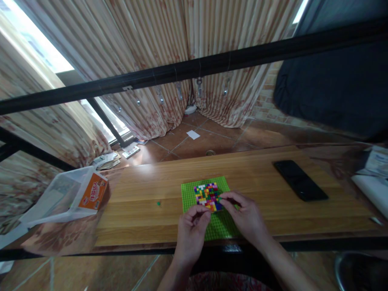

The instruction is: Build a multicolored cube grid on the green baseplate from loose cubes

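Observation:
A lime-green studded baseplate (188, 193) lies on the wooden board in front of me. On its middle sits a block of small multicoloured building bricks (206, 195), in yellow, red, white, purple, blue and green. My left hand (193, 228) is at the near left edge of the bricks, thumb and forefinger pinched together. From the right, my right hand (247, 214) reaches to the bricks' right side with its fingertips closed in a pinch. Whatever is between either hand's fingers is too small to make out. A single green brick (158, 203) lies on the board left of the baseplate.
The wooden board (136, 218) carries a black phone (300, 180) at the right. A clear plastic box (60, 198) with an orange label stands at the left end. Beyond the board runs a black metal bar (182, 70) before striped curtains (151, 36).

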Demonstrator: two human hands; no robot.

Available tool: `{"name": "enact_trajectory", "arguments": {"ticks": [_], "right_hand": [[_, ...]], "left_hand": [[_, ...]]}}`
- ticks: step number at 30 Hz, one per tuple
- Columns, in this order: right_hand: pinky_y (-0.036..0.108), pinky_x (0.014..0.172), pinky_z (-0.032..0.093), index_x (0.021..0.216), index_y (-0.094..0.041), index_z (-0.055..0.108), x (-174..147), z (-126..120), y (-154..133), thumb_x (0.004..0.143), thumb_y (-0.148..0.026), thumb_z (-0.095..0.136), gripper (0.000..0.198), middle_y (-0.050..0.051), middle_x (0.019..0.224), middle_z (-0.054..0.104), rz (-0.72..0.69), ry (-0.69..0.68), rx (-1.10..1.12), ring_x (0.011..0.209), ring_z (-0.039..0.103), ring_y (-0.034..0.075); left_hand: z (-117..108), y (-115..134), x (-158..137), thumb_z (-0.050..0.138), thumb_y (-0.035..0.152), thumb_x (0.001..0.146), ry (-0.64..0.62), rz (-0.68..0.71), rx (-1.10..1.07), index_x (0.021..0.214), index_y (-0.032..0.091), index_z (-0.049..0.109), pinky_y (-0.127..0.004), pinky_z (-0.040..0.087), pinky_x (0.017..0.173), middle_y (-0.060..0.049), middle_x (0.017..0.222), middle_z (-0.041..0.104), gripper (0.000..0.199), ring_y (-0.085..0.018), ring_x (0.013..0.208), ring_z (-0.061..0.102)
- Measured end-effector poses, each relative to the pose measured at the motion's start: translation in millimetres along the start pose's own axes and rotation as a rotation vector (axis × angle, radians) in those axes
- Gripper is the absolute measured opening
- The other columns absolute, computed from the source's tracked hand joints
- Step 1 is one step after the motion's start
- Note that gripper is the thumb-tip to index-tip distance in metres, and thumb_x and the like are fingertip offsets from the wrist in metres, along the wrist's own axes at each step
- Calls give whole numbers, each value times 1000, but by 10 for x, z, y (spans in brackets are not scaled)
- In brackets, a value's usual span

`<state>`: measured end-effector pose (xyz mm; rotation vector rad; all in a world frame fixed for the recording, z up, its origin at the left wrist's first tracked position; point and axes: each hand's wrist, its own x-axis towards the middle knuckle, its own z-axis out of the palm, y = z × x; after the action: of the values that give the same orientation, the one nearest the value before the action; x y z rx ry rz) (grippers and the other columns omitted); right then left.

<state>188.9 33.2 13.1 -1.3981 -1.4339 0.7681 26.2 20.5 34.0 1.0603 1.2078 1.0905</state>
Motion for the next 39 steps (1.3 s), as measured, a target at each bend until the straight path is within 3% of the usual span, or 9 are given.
{"name": "enact_trajectory", "arguments": {"ticks": [5,11,16,22,27,32,39], "right_hand": [[34,76,49,83,-26,71,252,69,153,82,-33,59,14,3,87,69,-39,37,-34,81,63,20],[35,74,49,83,-28,74,334,146,204,79,-34,62,13,3,85,68,-27,41,44,81,62,20],[35,74,50,78,-27,75,345,174,235,71,-37,69,14,3,84,70,83,55,166,80,63,20],[35,69,51,75,-23,73,318,261,241,58,-34,79,21,3,79,71,370,112,539,72,63,19],[31,71,49,79,-24,72,327,304,226,55,-26,79,25,-1,75,68,379,149,628,72,61,16],[34,75,50,93,-26,73,317,340,210,56,-24,78,37,-1,81,70,465,158,690,76,63,17],[32,73,51,86,-25,74,324,355,183,53,-24,80,33,0,82,73,567,132,782,74,65,16]], "left_hand": [[-116,-111,105,67,30,73,153,51,1,81,16,67,-23,48,67,-2,77,68,16,-13,71,60],[-165,-179,172,68,28,71,185,17,-12,78,15,66,-22,48,62,-2,72,69,15,-13,65,61],[-144,-200,192,67,28,69,198,5,-17,77,16,67,-21,47,59,-2,69,69,14,-13,63,61],[-127,-215,214,67,26,69,188,-31,-67,78,16,66,-22,49,60,-2,71,70,14,-13,63,62],[-120,-255,227,66,25,71,183,-17,-67,83,15,64,-24,51,64,-3,76,69,16,-13,66,63],[-98,-357,246,67,28,73,199,20,23,106,16,59,-28,52,71,-6,94,66,35,-15,74,63],[-79,-432,250,63,28,76,189,32,81,109,15,59,-30,52,73,-9,100,63,35,-15,77,61]]}}
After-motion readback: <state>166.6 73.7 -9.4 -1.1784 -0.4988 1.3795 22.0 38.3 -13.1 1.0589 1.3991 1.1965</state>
